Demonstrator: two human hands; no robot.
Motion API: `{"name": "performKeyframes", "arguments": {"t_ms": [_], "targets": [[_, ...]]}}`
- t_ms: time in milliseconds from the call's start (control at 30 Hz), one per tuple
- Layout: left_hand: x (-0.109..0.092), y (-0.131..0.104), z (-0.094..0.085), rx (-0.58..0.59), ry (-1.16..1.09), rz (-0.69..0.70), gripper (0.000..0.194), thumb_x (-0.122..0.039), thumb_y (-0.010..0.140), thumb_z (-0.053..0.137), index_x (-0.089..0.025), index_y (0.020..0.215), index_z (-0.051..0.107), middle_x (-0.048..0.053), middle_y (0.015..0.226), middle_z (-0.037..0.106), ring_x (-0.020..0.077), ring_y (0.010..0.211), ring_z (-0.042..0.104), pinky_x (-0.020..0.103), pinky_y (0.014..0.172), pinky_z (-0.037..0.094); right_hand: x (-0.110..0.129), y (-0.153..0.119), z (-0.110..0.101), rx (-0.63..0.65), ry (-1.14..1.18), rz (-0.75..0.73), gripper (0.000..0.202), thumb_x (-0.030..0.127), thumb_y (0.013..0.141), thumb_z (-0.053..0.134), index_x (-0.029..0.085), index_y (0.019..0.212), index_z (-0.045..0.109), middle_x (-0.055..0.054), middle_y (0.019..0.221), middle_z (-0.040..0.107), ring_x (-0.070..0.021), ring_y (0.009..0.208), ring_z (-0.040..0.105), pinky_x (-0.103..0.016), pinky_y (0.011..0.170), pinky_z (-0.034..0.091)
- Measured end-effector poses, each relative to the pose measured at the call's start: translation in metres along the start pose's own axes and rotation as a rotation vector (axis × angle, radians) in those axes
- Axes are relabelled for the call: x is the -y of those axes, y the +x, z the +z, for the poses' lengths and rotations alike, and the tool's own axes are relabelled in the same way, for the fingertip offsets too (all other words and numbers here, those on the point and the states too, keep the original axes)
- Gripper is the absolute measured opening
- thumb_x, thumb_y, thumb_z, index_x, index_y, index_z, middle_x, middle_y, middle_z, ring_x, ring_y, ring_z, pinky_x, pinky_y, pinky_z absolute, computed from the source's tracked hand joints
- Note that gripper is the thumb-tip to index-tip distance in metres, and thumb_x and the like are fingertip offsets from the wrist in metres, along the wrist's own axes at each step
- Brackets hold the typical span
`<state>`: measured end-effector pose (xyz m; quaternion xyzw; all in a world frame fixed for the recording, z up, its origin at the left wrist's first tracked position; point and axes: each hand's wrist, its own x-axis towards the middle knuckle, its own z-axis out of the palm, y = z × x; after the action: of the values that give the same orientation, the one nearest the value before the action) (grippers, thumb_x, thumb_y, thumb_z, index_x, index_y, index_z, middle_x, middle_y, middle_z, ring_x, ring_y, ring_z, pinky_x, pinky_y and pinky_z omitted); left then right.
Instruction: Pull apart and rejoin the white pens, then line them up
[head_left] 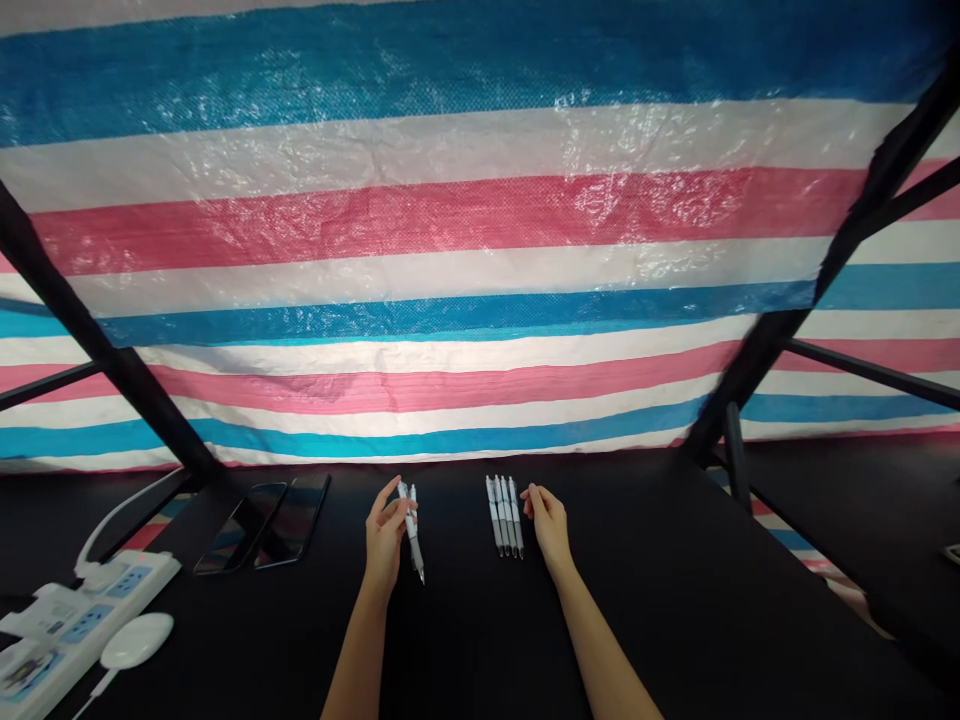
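My left hand [386, 525] holds a white pen [413, 540] between thumb and fingers, its metal tip pointing down toward me. Just behind it, partly covered by the fingers, is another white pen [414, 495]. Several white and grey pens [505, 515] lie side by side in a row on the black table [465, 640], tips toward me. Right beside that row's right edge is my right hand [545, 515], its fingers curled together; whether anything is between them is too small to tell.
Two dark phones [296, 522] lie at the left. Nearer on the left are a white power strip [90, 625] with plugs and a white round device [139, 640] on a cable. A striped sheet [450, 220] hangs behind, between black frame bars [780, 325].
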<state>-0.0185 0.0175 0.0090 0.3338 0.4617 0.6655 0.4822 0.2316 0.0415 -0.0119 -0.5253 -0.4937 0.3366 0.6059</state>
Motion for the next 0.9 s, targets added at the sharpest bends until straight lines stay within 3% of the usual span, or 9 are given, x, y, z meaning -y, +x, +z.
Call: {"name": "performKeyframes", "arguments": {"t_ms": [367,533,600,667,733,800,900], "targets": [[-0.006,-0.007,0.006,0.038,0.095,-0.008,0.059,-0.041,0.066,0.07,-0.017,0.118,0.055,0.0,0.069,0.062,0.0102,0.054,0.053,0.024,0.054,0.043,0.004,0.0,0.001,0.006,0.019,0.016,0.046,0.06,0.079,0.047,0.019,0.06,0.057,0.002,0.05,0.044,-0.0136,0.05,0.042,-0.025,0.049,0.033],[0.0,-0.01,0.013,0.079,0.213,0.053,0.07,-0.041,0.068,0.067,-0.022,0.129,0.039,0.0,0.071,0.065,0.0113,0.055,0.055,0.024,0.056,0.043,0.001,0.0,0.001,0.002,0.01,0.007,0.047,0.06,0.079,0.046,0.019,0.061,0.057,0.002,0.05,0.044,-0.0135,0.05,0.042,-0.025,0.049,0.033],[0.004,-0.01,0.015,0.107,0.275,0.087,0.058,-0.041,0.069,0.066,-0.023,0.119,0.043,-0.001,0.069,0.064,0.0122,0.057,0.056,0.023,0.056,0.042,0.001,0.0,0.001,0.0,0.004,0.006,0.047,0.06,0.079,0.046,0.018,0.06,0.057,0.002,0.05,0.044,-0.0133,0.049,0.042,-0.025,0.049,0.033],[0.008,-0.009,0.016,0.111,0.342,0.154,0.036,-0.042,0.07,0.066,-0.021,0.096,0.052,-0.003,0.065,0.06,0.0122,0.058,0.056,0.022,0.056,0.041,0.002,0.0,0.001,-0.002,0.006,0.008,0.047,0.06,0.079,0.046,0.018,0.06,0.057,0.002,0.05,0.043,-0.0133,0.049,0.042,-0.025,0.048,0.034],[0.011,-0.008,0.016,0.082,0.413,0.224,0.026,-0.043,0.071,0.065,-0.02,0.077,0.053,-0.003,0.062,0.056,0.0111,0.057,0.053,0.021,0.055,0.04,0.003,0.0,0.001,-0.001,0.011,0.004,0.047,0.06,0.079,0.046,0.019,0.06,0.057,0.002,0.05,0.043,-0.0135,0.049,0.042,-0.025,0.048,0.034],[0.012,-0.006,0.014,0.044,0.473,0.263,0.025,-0.044,0.071,0.064,-0.02,0.074,0.057,-0.001,0.065,0.058,0.0115,0.057,0.053,0.022,0.054,0.04,0.004,0.0,0.001,0.0,0.007,0.0,0.048,0.061,0.079,0.046,0.019,0.06,0.057,0.002,0.049,0.043,-0.0137,0.049,0.043,-0.025,0.048,0.034],[0.014,-0.002,0.01,0.005,0.573,0.316,0.028,-0.04,0.07,0.063,-0.02,0.09,0.064,0.004,0.082,0.064,0.0177,0.071,0.059,0.028,0.066,0.045,0.003,0.0,0.001,0.006,-0.011,0.003,0.048,0.061,0.079,0.046,0.019,0.06,0.057,0.002,0.049,0.044,-0.0137,0.049,0.043,-0.025,0.048,0.034]]}}
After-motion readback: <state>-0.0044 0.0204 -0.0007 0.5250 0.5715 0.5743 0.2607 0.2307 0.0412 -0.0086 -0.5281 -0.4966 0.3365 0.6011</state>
